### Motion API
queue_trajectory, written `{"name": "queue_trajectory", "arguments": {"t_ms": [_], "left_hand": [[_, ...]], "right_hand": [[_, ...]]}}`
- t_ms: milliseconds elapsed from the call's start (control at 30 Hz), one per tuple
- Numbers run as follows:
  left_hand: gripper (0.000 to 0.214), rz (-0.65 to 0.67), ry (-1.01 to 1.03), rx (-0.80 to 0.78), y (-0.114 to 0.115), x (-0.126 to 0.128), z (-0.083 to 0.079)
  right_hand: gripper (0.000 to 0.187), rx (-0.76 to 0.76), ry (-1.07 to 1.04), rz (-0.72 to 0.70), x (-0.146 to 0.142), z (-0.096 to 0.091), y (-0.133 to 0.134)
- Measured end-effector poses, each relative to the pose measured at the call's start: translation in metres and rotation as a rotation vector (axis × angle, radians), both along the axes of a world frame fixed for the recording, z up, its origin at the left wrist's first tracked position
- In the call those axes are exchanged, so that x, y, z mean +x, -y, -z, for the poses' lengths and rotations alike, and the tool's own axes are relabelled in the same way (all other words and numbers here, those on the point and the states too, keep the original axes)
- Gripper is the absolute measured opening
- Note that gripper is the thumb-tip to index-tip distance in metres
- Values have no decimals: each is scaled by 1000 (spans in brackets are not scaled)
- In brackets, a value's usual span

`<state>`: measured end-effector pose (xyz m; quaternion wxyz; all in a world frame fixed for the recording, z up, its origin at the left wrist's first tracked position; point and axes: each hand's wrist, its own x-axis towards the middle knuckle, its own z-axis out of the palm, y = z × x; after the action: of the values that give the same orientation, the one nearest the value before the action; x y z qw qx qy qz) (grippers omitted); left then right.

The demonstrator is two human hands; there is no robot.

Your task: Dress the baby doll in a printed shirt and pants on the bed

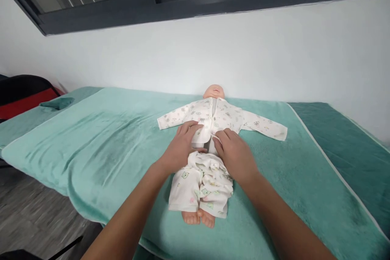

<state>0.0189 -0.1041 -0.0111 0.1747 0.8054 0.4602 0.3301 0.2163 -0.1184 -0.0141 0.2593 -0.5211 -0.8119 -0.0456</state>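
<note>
A baby doll (214,90) lies on its back, head toward the wall, in a white printed baby shirt (227,115) with its sleeves spread wide. White printed baby pants (185,189) are bunched around its legs, and its bare feet (198,217) stick out below. My left hand (184,142) rests at the shirt's lower left side, fingers on the cloth and thumb apart near the doll's waist. On the other side, my right hand (234,152) has bent fingers closed at the shirt's front hem. Between the hands, part of the doll's middle shows below the hem.
A light green blanket (91,138) covers the bed, with a darker green cover (338,142) at the right. Behind stands a white wall (152,57) under a dark window frame (195,6). A black and red chair (27,93) is at the far left.
</note>
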Motion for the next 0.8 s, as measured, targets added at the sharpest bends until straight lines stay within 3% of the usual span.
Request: {"name": "queue_trajectory", "arguments": {"t_ms": [67, 167, 267, 367, 433, 533, 667, 733, 800], "left_hand": [[67, -72, -186, 73, -4, 9, -2], [46, -216, -349, 172, -10, 19, -1], [22, -279, -358, 219, -14, 23, 1], [22, -324, -260, 174, -18, 22, 3], [20, -417, -91, 102, -20, 18, 4], [21, -556, 408, -18, -28, 4, 8], [24, -543, 1130, -255, -44, -35, 23], [20, -483, 1271, -353, -49, -58, 34], [15, -455, 1271, -394, -52, -77, 45]], "right_hand": [[27, 2, -17, 11, 0, 0, 0], [28, -13, -84, 29, -1, 2, 0], [26, -63, -135, 70, -2, 4, -1], [25, -114, -186, 123, -3, 5, -4], [24, -163, -287, 142, -2, 6, -7], [25, -236, -605, 158, 7, 5, -11], [30, -163, -1012, 286, 43, 3, -9], [35, -108, -1074, 405, 71, 4, -3], [41, -103, -1023, 519, 101, 8, 7]]}}
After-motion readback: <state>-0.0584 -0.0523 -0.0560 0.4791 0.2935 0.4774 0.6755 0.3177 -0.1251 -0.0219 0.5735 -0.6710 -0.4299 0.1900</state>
